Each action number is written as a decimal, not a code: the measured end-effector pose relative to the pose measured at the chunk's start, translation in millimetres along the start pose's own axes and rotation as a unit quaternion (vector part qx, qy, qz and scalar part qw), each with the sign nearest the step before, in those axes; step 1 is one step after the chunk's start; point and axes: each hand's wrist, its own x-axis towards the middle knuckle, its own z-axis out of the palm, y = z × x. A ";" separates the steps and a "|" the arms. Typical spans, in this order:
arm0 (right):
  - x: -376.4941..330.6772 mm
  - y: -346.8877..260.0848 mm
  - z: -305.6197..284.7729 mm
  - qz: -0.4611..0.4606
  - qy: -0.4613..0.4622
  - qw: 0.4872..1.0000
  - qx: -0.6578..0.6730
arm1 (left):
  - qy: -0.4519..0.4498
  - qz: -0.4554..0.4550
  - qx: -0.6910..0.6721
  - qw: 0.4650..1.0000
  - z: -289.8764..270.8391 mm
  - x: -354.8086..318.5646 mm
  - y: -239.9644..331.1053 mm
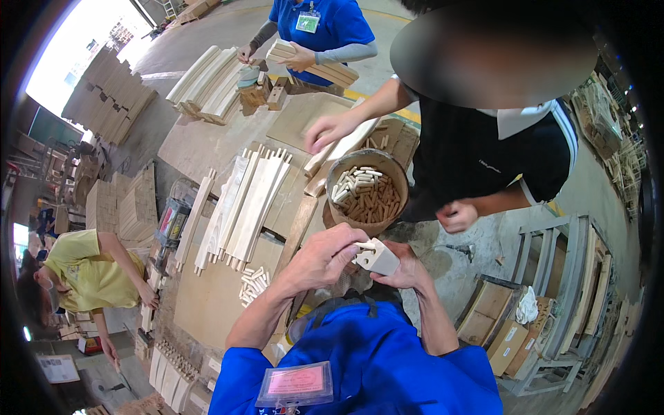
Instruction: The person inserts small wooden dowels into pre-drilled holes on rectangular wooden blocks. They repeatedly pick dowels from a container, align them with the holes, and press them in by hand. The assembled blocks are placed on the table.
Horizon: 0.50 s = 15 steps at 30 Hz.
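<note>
In front of my chest, my right hand (pixel 402 266) grips a pale wooden piece (pixel 380 259) from its right side. The end of this piece faces left and up and has round holes in it. The fingers of my left hand (pixel 324 254) are pinched together at that holed end, on what looks like a small pale dowel (pixel 364 245), partly hidden by the fingertips. Just beyond my hands stands a round tub (pixel 366 226) of short dowels, whitish on one side and brown on the other. A small heap of loose dowels (pixel 254 285) lies on the table, left of my left forearm.
Long slats (pixel 252 207) with dowels in their ends lie on the worktable (pixel 207 294). Across the tub, a person in black (pixel 494 155) reaches over a board. Others in blue (pixel 332 31) and yellow (pixel 93 270) work nearby. A grey rack (pixel 553 277) with cartons stands right.
</note>
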 end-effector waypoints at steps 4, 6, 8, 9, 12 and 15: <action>9.4 -7.1 -6.4 -0.015 -0.038 0.998 0.043 | -0.032 -0.012 0.039 0.999 -7.4 -5.6 -0.6; 9.2 -6.1 -6.0 -0.009 -0.046 0.997 0.059 | -0.056 -0.007 0.080 0.995 -10.4 -4.2 -1.0; 9.6 -7.6 -7.0 -0.007 -0.044 0.997 0.063 | -0.077 -0.012 0.125 0.989 -16.8 -1.1 0.1; 7.4 -9.8 -5.7 -0.006 -0.037 0.998 0.059 | -0.097 -0.007 0.131 0.987 -18.7 0.6 -0.6; 5.1 -13.7 -6.4 0.003 -0.053 0.997 0.049 | -0.122 0.000 0.107 0.987 -20.9 3.6 -6.5; 0.2 -11.6 -8.3 0.019 -0.065 0.997 0.047 | -0.071 0.006 0.066 0.995 -9.9 6.5 -16.1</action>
